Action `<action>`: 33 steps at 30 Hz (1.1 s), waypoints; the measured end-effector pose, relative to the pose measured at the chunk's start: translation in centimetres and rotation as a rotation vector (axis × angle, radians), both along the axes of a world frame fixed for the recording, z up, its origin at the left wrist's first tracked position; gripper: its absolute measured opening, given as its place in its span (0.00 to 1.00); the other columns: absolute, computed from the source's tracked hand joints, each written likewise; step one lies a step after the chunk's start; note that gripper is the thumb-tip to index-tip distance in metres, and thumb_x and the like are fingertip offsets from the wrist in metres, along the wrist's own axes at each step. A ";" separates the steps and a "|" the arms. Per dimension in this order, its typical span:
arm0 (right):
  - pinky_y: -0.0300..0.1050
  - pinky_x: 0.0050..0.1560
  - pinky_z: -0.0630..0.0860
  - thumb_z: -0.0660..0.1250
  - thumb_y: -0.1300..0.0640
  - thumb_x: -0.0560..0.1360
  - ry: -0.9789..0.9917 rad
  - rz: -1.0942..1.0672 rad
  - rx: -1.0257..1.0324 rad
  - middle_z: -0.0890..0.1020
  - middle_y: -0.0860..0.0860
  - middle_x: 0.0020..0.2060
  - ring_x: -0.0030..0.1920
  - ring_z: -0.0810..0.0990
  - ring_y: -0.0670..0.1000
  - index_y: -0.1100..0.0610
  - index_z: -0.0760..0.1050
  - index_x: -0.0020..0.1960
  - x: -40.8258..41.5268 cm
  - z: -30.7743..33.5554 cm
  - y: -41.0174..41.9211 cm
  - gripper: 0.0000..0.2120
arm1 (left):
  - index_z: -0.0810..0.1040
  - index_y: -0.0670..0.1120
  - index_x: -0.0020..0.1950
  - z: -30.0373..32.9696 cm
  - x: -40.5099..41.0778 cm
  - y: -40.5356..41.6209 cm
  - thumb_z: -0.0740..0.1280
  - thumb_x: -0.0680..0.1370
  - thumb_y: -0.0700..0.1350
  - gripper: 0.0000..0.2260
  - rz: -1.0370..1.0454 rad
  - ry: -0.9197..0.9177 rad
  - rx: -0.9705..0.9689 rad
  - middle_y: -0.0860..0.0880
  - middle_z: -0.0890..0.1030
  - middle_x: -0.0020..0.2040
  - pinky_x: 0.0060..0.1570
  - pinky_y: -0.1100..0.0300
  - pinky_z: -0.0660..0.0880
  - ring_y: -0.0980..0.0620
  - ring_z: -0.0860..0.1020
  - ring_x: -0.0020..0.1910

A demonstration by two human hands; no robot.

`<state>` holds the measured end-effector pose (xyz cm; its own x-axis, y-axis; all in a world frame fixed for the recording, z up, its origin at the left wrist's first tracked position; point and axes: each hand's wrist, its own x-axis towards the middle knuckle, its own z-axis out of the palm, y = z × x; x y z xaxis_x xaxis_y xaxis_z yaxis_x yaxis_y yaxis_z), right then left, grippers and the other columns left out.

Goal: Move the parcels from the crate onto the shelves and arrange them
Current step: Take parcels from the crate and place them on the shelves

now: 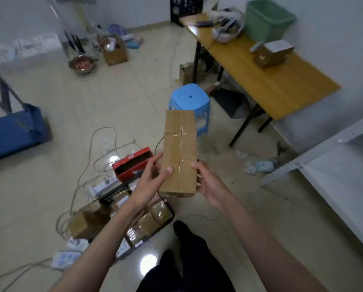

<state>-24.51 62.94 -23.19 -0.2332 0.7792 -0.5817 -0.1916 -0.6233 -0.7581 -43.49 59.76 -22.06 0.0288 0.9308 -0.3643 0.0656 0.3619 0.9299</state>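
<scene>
— Status of the hands?
— I am reading the left hand (153,178) gripping the long cardboard parcel (179,152) at its near left edge, thumb lying on top. The right hand (208,182) is curling round the near right edge.
— Parcel location?
— It is being held in the air above the floor, just beyond the black crate (113,197) of parcels, left of the white shelves (334,165).

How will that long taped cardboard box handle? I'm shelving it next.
The long box probably stays stiff: its faces look flat. Likely light, since the left hand and right hand grip only its near end. Glossy tape may feel slippery.
</scene>
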 end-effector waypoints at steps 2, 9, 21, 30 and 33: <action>0.58 0.57 0.79 0.67 0.51 0.79 -0.007 -0.074 0.035 0.82 0.57 0.57 0.53 0.81 0.56 0.57 0.71 0.68 1.6 1.3 -1.3 0.19 | 0.63 0.58 0.73 1.3 1.3 0.1 0.67 0.76 0.57 0.27 -0.087 0.032 0.030 0.51 0.76 0.62 0.45 0.63 0.78 0.55 0.79 0.57; 0.59 0.56 0.81 0.75 0.51 0.72 -0.232 -0.388 0.214 0.82 0.54 0.58 0.56 0.83 0.53 0.52 0.73 0.66 7.9 5.7 -5.4 0.24 | 0.61 0.58 0.75 5.7 8.5 0.0 0.70 0.68 0.66 0.39 -0.363 0.370 0.357 0.54 0.69 0.69 0.58 0.53 0.77 0.54 0.73 0.62; 0.48 0.48 0.82 0.62 0.49 0.82 -0.074 -0.915 0.238 0.82 0.57 0.58 0.57 0.82 0.56 0.51 0.74 0.68 26.0 7.9 -21.6 0.16 | 0.67 0.63 0.71 11.6 28.6 -6.5 0.69 0.77 0.51 0.24 -0.862 -0.042 0.127 0.50 0.79 0.60 0.53 0.54 0.78 0.51 0.80 0.56; 0.65 0.68 0.71 0.57 0.45 0.84 0.242 -1.054 0.395 0.76 0.56 0.69 0.69 0.75 0.59 0.52 0.68 0.75 35.8 8.9 -32.9 0.22 | 0.68 0.56 0.74 12.1 41.9 -13.7 0.68 0.79 0.43 0.25 -1.104 -0.127 0.223 0.55 0.79 0.63 0.59 0.59 0.75 0.57 0.78 0.61; 0.66 0.64 0.75 0.66 0.45 0.79 0.052 -1.131 0.408 0.79 0.51 0.66 0.67 0.77 0.56 0.48 0.69 0.72 38.1 9.0 -35.4 0.23 | 0.67 0.56 0.74 12.1 44.5 -15.4 0.69 0.77 0.33 0.31 -1.134 -0.047 0.400 0.53 0.76 0.65 0.52 0.60 0.79 0.57 0.80 0.56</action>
<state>13.55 27.50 -14.16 0.6848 0.6826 -0.2551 -0.5116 0.2010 -0.8354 1.04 44.37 -9.96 0.9097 0.4140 -0.0318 0.1226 -0.1946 0.9732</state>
